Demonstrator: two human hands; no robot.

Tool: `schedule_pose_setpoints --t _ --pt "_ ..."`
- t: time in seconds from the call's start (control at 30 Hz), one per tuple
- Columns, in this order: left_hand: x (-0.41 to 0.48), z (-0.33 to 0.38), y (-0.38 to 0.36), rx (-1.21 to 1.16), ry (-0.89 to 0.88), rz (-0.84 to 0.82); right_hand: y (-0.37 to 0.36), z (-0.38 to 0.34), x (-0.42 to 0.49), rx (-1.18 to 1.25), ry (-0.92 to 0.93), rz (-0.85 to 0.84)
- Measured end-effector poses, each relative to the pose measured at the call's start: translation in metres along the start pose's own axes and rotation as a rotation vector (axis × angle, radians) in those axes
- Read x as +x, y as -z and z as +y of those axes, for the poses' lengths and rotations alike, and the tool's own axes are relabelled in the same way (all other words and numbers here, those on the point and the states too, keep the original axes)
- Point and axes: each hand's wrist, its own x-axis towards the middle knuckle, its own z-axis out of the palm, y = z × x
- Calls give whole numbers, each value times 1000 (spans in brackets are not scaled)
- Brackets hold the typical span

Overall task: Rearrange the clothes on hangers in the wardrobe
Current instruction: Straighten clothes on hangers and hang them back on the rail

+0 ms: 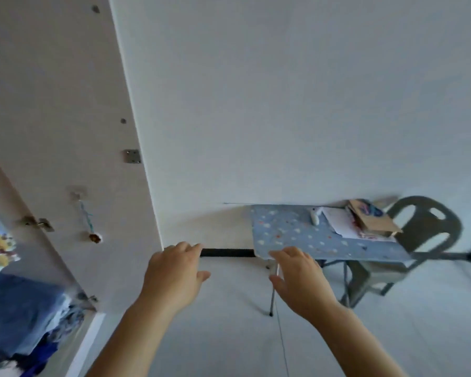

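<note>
This is looking like a home bedroom. A wardrobe door is standing open at left with a metal hinge plate showing, and blue clothes are sitting inside. A small folding table in a blue patterned cover is standing against the white wall. Papers and a book are lying on it, and a grey plastic chair is sitting just beside it.

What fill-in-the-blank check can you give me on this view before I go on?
1. The left hand and the right hand each hold ____.
2. The book and papers lie on a table whose cover is ____ with pale dots.
3. The chair stands to the table's ____.
4. The clothes show at the lower ____ of the view.

Missing words: nothing; blue; right; left.
</note>
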Motion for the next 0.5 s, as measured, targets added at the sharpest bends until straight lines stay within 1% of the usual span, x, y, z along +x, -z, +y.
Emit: schedule_pose_setpoints --t 0.23,0.37,0.43,0.5 --pt "-4 204 -3 -13 -348 -17 60 152 -132 -15 -321 99" --pt "-30 337 -12 -83 -549 -76 95 241 -227 -36 -510 146" --pt "-46 406 -20 -85 -663 -80 110 282 -279 -36 -617 178" --pt "-58 451 -24 -101 -737 -97 118 309 -315 -32 -702 190"
